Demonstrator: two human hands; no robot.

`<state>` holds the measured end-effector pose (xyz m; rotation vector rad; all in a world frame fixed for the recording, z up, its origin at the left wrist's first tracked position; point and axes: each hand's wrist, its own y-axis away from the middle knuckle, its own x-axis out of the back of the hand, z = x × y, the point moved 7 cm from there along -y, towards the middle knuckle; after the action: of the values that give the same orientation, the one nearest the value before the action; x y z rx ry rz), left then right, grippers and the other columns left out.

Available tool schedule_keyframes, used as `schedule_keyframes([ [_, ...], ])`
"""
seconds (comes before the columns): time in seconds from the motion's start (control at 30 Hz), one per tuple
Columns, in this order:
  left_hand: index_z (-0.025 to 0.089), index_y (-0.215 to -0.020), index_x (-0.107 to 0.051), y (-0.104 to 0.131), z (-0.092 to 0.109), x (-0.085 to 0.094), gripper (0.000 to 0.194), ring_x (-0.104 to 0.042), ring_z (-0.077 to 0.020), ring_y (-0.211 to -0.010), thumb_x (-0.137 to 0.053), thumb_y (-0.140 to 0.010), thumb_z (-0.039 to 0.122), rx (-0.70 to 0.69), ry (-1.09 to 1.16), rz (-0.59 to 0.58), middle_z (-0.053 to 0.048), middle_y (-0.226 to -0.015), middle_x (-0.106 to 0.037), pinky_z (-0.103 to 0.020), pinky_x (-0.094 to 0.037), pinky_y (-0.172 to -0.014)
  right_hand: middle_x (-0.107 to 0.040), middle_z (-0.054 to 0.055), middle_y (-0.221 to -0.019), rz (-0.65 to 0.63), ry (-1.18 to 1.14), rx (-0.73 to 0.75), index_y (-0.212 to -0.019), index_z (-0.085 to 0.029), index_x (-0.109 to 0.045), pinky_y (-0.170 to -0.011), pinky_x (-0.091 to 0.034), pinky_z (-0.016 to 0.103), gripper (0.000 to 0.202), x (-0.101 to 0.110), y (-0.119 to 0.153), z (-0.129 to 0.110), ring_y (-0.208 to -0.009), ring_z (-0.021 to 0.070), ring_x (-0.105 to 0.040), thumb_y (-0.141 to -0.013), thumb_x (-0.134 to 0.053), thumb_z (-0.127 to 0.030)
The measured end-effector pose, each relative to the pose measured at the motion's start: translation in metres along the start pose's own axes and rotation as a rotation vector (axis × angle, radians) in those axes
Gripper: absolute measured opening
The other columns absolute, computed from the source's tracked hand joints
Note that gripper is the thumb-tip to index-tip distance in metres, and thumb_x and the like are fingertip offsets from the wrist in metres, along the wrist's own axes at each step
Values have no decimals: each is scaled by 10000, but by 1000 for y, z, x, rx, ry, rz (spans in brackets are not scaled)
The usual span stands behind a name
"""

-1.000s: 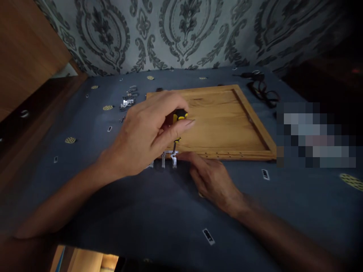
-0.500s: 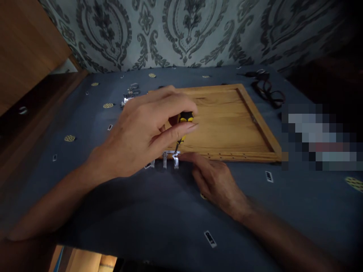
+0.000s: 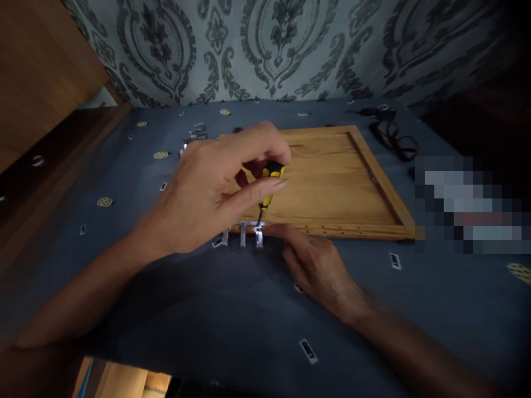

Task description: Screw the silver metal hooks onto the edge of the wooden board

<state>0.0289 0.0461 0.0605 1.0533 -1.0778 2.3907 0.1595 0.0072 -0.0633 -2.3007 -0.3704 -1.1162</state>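
Note:
My left hand (image 3: pixel 207 188) is wrapped around a small yellow-and-black screwdriver (image 3: pixel 267 196), held tilted nearly upright. Its tip meets the shiny metal strip with downward tabs (image 3: pixel 259 235) along the near edge of a framed wooden panel (image 3: pixel 327 177). More tabs show left of the tip, partly behind the hand. My right hand (image 3: pixel 319 271) has its index finger stretched along the panel's edge, its fingertip against the strip's right end. The thumb is apart from that finger, and the remaining fingers are mostly hidden.
Small metal parts (image 3: pixel 197 132) lie behind my left hand. Dark-framed eyeglasses (image 3: pixel 394 141) and a dark object with a ring (image 3: pixel 377 111) rest at the back right. A blurred-out item (image 3: pixel 468 204) is at the right. Dark patterned cloth (image 3: pixel 199 331) covers the surface; a patterned curtain (image 3: pixel 224 50) hangs behind.
The view has shifted slightly. My left hand's fingers have moved a little around the screwdriver handle; its tip stays on the strip. My right hand keeps its place.

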Motion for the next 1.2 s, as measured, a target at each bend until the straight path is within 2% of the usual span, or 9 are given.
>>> schedule_keyframes([
  [0.2,192,-902,-625,1,6,1,56,-586,-105,-750,-616,-881,244,-57,27,50,2,-832,-632,-248,-524,-721,-732,8,-851,7,-19,-1,-1118,-204,-581,-602,-520,244,395,2,-1,-1,-641,132,-676,-838,-370,-23],
  [0.33,216,-917,-626,-1,2,2,42,-647,-146,-852,-604,-883,206,0,68,1,1,-898,-673,-295,-543,-786,-731,12,-840,12,-23,13,-1111,-205,-582,-596,-518,253,385,2,-1,-2,-637,135,-673,-844,-364,-31],
  [0.47,212,-926,-612,-1,3,-1,50,-635,-142,-867,-579,-891,199,-7,137,-3,-3,-909,-658,-281,-531,-793,-722,4,-819,15,-12,14,-1119,-210,-580,-583,-503,242,397,3,-1,-2,-633,132,-667,-842,-365,-23],
  [0.67,204,-982,-569,4,-6,-23,131,-628,-131,-824,-444,-942,202,171,397,-46,-4,-895,-632,-260,-515,-744,-701,-7,-796,-5,-5,-9,-1129,-226,-569,-586,-493,234,394,1,-1,-1,-614,125,-646,-855,-353,-43],
  [0.8,218,-1016,-577,4,-6,-32,158,-593,-134,-787,-436,-945,212,168,464,-67,-7,-906,-619,-320,-522,-830,-678,-14,-750,6,-11,-4,-1116,-218,-568,-572,-479,236,384,1,0,-1,-574,122,-617,-846,-360,-41],
  [0.97,214,-978,-562,3,-8,-34,128,-593,-128,-890,-445,-941,179,171,597,-90,-2,-910,-595,-298,-497,-942,-676,-15,-744,9,-27,11,-1118,-204,-571,-538,-451,230,397,2,-1,-2,-560,119,-611,-828,-375,-16],
  [1.07,210,-970,-570,4,-7,-34,126,-559,-109,-807,-451,-939,183,181,662,-58,9,-853,-560,-281,-508,-895,-708,-4,-810,13,-28,13,-1114,-208,-570,-565,-469,228,397,3,-1,-3,-616,123,-649,-826,-379,-13],
  [1.2,206,-941,-584,6,-7,-37,158,-494,-93,-686,-453,-956,293,240,736,9,16,-774,-527,-258,-516,-776,-710,-2,-806,9,-18,6,-1120,-211,-566,-565,-483,241,381,3,-1,-2,-609,132,-653,-837,-376,-40],
])
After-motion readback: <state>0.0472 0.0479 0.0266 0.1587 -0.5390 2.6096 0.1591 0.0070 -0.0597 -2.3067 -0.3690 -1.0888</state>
